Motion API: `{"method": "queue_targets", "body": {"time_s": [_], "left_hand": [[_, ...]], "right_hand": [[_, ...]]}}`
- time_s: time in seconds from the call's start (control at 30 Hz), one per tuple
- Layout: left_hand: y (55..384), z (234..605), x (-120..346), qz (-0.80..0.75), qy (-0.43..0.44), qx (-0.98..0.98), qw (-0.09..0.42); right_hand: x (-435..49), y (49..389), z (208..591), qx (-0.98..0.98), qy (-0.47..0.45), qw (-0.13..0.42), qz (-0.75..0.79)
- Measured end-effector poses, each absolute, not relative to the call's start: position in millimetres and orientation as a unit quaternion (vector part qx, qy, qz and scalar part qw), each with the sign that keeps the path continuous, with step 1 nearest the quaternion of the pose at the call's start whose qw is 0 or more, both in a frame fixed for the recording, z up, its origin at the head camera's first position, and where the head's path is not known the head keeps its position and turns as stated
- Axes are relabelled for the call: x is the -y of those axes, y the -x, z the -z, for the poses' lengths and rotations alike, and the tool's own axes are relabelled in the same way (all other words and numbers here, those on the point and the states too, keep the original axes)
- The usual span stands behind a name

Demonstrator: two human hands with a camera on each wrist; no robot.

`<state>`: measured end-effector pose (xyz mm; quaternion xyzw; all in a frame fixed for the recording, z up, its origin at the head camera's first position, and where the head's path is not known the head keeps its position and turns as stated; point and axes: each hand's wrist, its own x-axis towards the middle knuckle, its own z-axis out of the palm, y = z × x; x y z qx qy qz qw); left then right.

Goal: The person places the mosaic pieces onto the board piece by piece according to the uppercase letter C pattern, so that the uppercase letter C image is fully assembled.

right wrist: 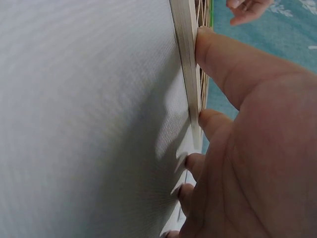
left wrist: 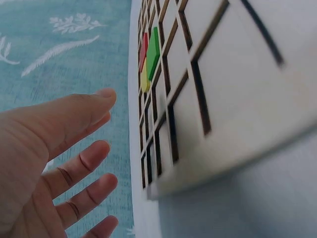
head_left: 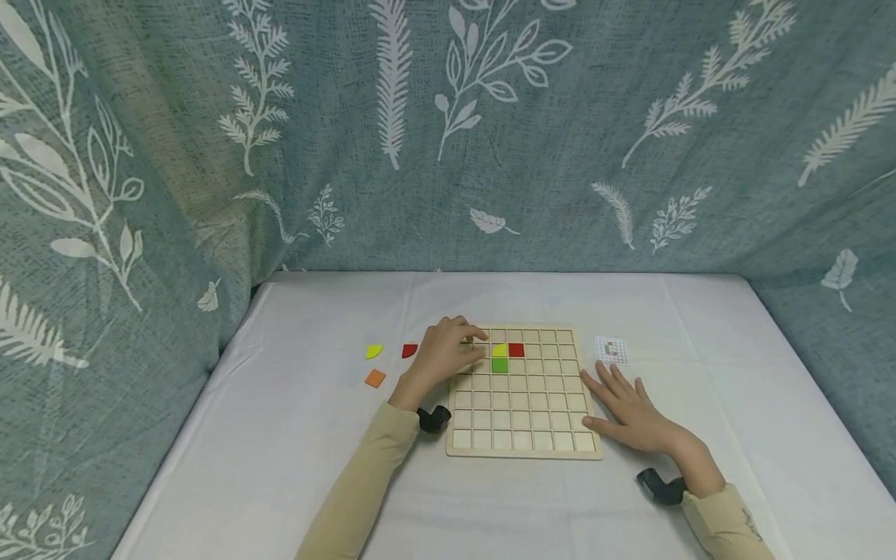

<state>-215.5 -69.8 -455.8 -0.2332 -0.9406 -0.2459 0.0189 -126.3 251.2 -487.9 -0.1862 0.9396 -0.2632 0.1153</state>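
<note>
A wooden grid board (head_left: 521, 453) lies on the white table. In its upper part sit a yellow quarter-round piece (head_left: 500, 351), a red square (head_left: 516, 350) and a green square (head_left: 500, 365). Above the board's upper left cells hovers my left hand (head_left: 446, 350), thumb and fingers apart; the left wrist view shows nothing between them. My right hand (head_left: 635, 414) is spread at the board's right edge. Its thumb and index fingertip touch the rim in the right wrist view, while the other fingers reach down to the cloth.
Left of the board lie a yellow quarter-round piece (head_left: 374, 351), a red quarter-round piece (head_left: 409, 351) and an orange square (head_left: 375, 378). A small printed pattern card (head_left: 612, 350) lies beyond the right hand. A leaf-patterned curtain (head_left: 434, 140) hangs behind the table.
</note>
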Motion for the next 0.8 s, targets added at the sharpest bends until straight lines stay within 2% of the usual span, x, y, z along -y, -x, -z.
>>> {"method": "queue_targets", "body": {"time_s": [0.8], "left_hand": [[204,462,135,0.242,0.164,0.956,0.039]], "right_hand": [[-253,130,490,-0.939,0.192,0.117,0.262]]}}
